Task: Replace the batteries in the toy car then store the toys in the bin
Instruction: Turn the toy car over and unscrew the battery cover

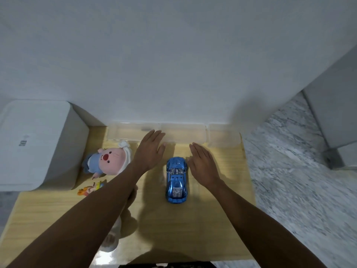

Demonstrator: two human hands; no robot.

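Observation:
A shiny blue toy car stands on the wooden table, between my two hands. My left hand hovers flat to the car's left, fingers straight, holding nothing. To the car's right is my right hand, also flat and empty, its thumb near the car's far end. A pink plush pig in blue clothes lies at the left. A small orange and yellow figure sits in front of it, partly behind my left forearm. Clear plastic bins line the wall.
A white box-shaped appliance stands at the table's far left. A pale object lies under my left forearm, mostly hidden. The table's right edge drops to a marble floor. A white wall rises just behind the bins.

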